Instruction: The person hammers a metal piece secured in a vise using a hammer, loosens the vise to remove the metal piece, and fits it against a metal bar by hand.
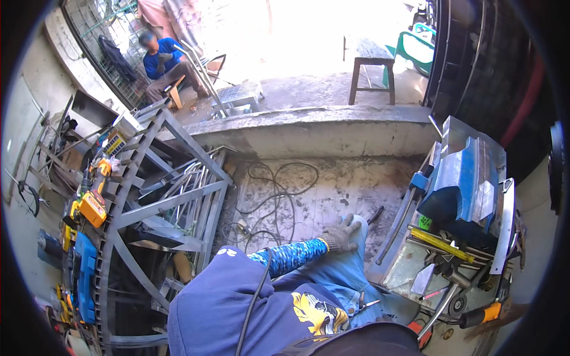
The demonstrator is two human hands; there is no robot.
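Light-blue jeans (341,276) cover the person's bent leg in the lower middle of the view, and the left hand (340,235) lies on them at the knee. The left arm comes in from the lower left, its navy shirt sleeve (219,293) bulky at the shoulder. From there the forearm, in a blue camouflage arm sleeve (294,256), reaches to the right and slightly upward across the body. The hand wears a grey knit glove, back upward, with its fingers pointing away from the body. The grip is loose, the fingers somewhat apart and clamped on nothing visible. The right hand is out of view, so I cannot tell the state of its grip.

A black cord (254,302) runs along the left upper arm. Just beyond the gloved fingers, a dark rod-like piece (376,214) lies on the floor (332,178), while a looped cable (278,193) spreads to the left. To the right, a metal desk (396,274) carries a yellow ruler (442,245) and a hammer (456,277). A slatted steel frame (169,204) stands on the left.
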